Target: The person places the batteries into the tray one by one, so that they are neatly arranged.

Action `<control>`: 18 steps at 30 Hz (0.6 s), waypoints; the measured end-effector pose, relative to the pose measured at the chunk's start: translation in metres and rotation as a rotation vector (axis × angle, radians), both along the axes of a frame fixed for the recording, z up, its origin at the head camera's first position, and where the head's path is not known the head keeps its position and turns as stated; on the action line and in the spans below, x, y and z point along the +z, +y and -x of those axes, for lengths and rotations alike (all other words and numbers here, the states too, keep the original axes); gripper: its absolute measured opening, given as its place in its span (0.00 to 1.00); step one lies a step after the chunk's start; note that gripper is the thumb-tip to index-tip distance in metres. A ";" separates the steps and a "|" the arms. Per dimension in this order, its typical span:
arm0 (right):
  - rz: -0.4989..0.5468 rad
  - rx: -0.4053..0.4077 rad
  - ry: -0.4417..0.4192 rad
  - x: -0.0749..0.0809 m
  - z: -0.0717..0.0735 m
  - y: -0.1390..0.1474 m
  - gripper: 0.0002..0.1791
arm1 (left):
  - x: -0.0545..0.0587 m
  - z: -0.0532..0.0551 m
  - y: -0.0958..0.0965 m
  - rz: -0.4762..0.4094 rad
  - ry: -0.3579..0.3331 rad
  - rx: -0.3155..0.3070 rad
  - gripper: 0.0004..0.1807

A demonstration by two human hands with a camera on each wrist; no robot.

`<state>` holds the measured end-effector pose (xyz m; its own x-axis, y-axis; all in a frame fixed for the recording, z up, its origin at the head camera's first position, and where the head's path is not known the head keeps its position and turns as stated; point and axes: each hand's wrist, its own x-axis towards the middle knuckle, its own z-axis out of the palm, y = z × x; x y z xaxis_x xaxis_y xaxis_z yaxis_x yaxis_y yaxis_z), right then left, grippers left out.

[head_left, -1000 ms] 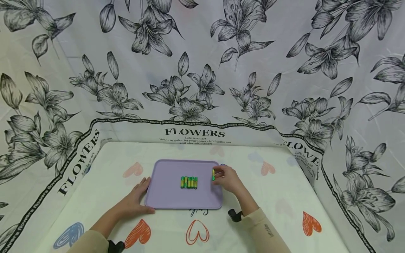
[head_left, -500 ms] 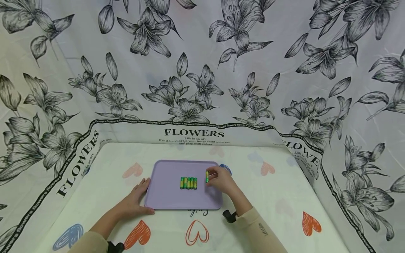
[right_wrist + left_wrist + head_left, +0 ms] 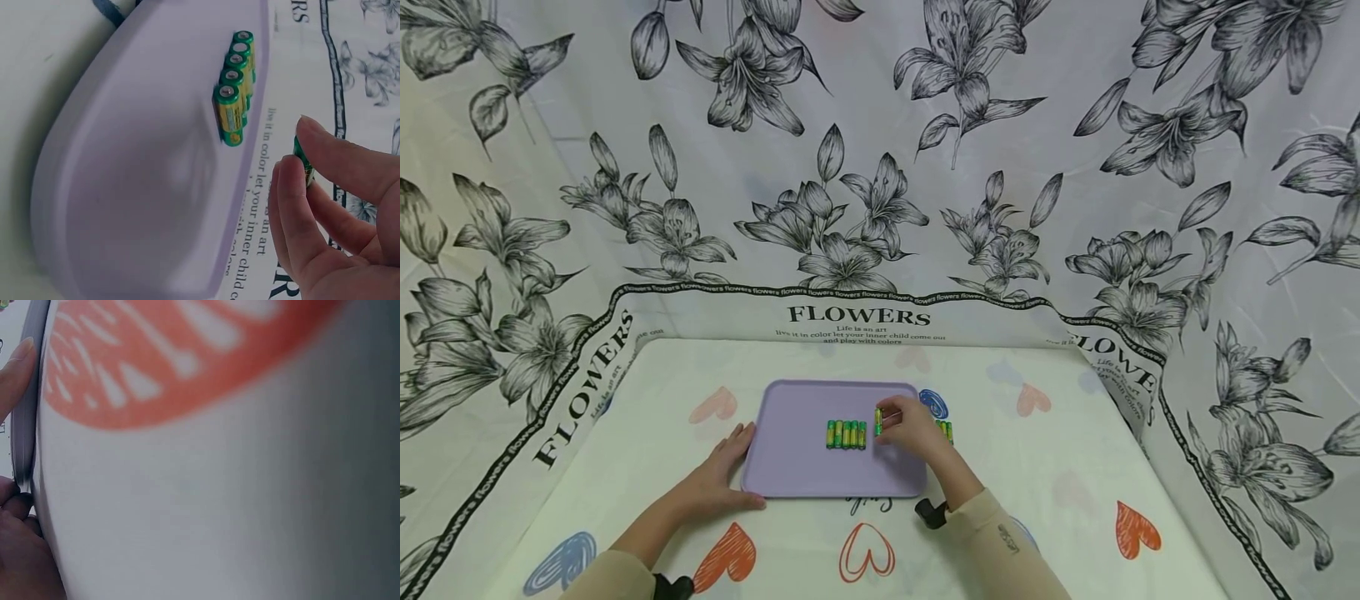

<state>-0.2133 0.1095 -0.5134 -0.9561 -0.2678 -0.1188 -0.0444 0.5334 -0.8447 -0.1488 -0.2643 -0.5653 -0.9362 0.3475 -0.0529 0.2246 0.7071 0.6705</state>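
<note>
White heart-printed worktop [image 3: 1037,450]. Lower centre, the right hand [image 3: 912,427] pinches a slim green-and-yellow cylindrical battery [image 3: 878,422] over a purple rectangular tray [image 3: 805,477], beside five matching batteries [image 3: 846,435]; the left hand [image 3: 718,477], thumb spread, touches the tray's left edge.

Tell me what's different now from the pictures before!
The right hand, pinching a small green-and-yellow cylindrical battery, moved left across the flat purple rectangular tray, closer to the row of five matching batteries. More such batteries now show beside the tray. The row, tray and left hand stayed put.
</note>
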 end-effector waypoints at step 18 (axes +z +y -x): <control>-0.039 -0.003 0.011 -0.014 0.001 -0.016 0.30 | -0.001 0.000 -0.001 0.006 0.012 -0.004 0.70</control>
<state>-0.2139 0.0938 -0.5277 -0.9581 -0.2607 -0.1184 -0.0523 0.5659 -0.8228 -0.1491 -0.2654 -0.5662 -0.9355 0.3506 -0.0433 0.2353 0.7100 0.6637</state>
